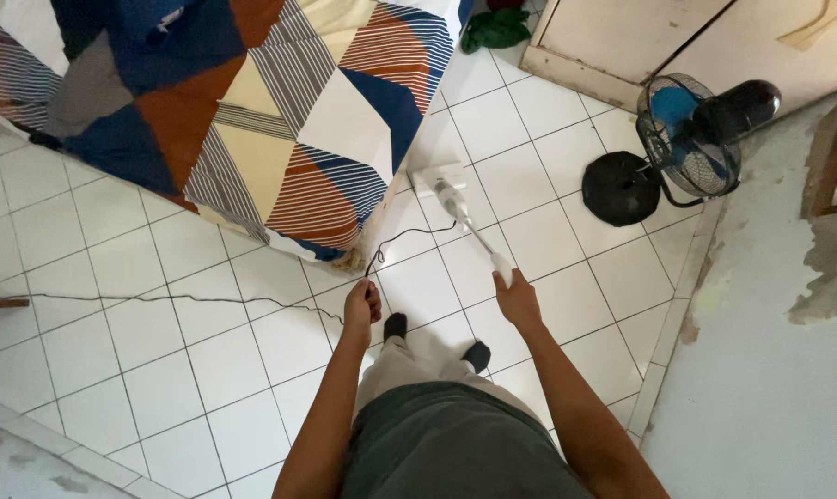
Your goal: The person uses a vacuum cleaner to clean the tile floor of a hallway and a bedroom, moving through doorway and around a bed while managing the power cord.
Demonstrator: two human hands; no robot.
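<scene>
My right hand (pixel 516 298) grips the handle of a white stick vacuum cleaner (pixel 463 222). Its flat head (pixel 437 176) rests on the white tiled floor (pixel 159 370), right beside the corner of a bed. My left hand (pixel 363 303) is closed around the vacuum's thin black cord (pixel 395 237), holding it up off the tiles. The cord also trails away to the left across the floor. My feet in dark socks (pixel 395 325) stand just behind both hands.
A bed with a geometric patterned cover (pixel 252 111) fills the upper left. A black pedestal fan (pixel 686 139) stands at the right near a peeling wall (pixel 769 351). A green cloth (pixel 495 28) lies by a cupboard door (pixel 622 37) at the top.
</scene>
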